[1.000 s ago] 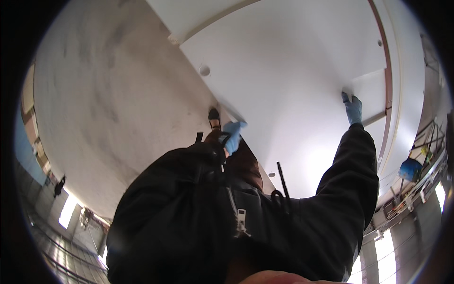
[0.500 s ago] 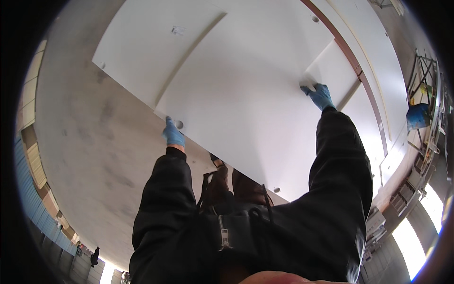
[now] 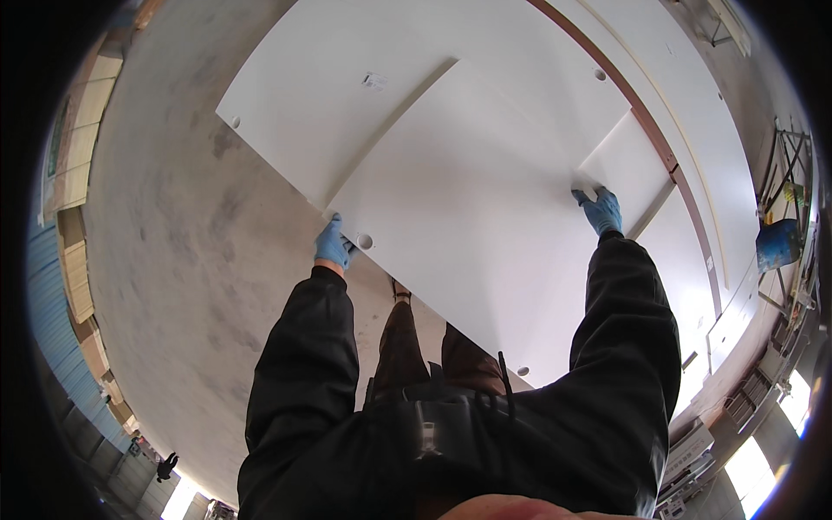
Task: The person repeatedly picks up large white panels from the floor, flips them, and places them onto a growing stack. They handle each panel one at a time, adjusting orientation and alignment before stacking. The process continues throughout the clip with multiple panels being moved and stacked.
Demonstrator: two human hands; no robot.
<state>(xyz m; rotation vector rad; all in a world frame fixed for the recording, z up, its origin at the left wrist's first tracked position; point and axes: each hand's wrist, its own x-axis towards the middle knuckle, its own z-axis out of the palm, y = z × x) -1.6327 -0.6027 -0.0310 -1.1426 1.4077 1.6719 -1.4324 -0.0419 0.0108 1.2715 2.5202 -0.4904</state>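
Observation:
A large white panel (image 3: pixel 468 199) lies flat in front of me, over another white panel (image 3: pixel 347 52) whose surface shows past its far left edge. My left hand (image 3: pixel 332 243), in a blue glove, is closed on the upper panel's near left edge, beside a round hole (image 3: pixel 365 242). Its fingertips are partly hidden at the edge. Further right, my right hand (image 3: pixel 602 211), also blue-gloved, rests on the panel's surface. Its thumb and fingers close round a small white wad (image 3: pixel 590 184), maybe cloth or sponge; the exact kind cannot be made out.
A brown strip (image 3: pixel 656 130) curves along the panels' far right side, with another white panel (image 3: pixel 693 121) beyond it. At the far right are a metal rack and a blue container (image 3: pixel 777 243). Grey concrete floor (image 3: pixel 173 260) spreads to the left; stacked boards (image 3: pixel 91 130) line the left rim.
The view has shifted, so the panels sit lower and further right in it. My left hand has moved slightly away from the hole along the edge. My right hand keeps its place on the panel.

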